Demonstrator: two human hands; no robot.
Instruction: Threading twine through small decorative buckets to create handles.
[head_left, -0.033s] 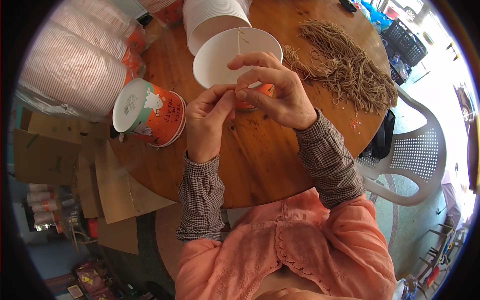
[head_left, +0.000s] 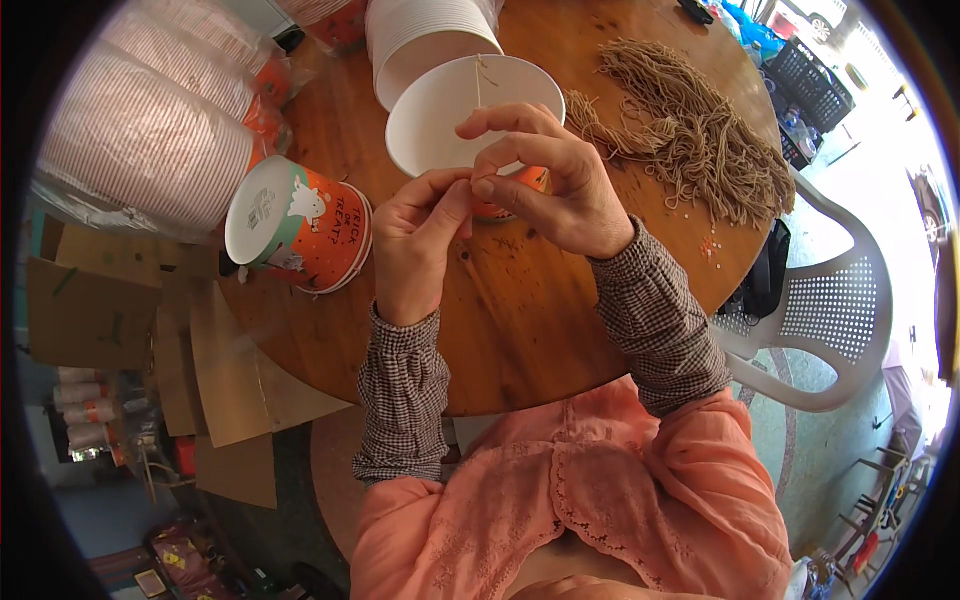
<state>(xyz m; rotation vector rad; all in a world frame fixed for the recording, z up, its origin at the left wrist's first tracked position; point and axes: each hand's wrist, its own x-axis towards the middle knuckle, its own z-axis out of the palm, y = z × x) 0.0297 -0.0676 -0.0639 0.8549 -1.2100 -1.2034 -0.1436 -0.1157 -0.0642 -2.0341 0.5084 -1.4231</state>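
Over the wooden table (head_left: 510,340), my left hand (head_left: 415,240) and right hand (head_left: 565,190) pinching thumb-to-finger, on what I can't tell, open paper bucket (head_left: 430,125) beyond.

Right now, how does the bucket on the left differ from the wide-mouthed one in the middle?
The left bucket stands upside down, white base showing; the middle bucket stands mouth up, white inside showing. The left bucket's ghost picture is plain to see, while the right hand partly hides the middle bucket's side. Both have orange outsides.
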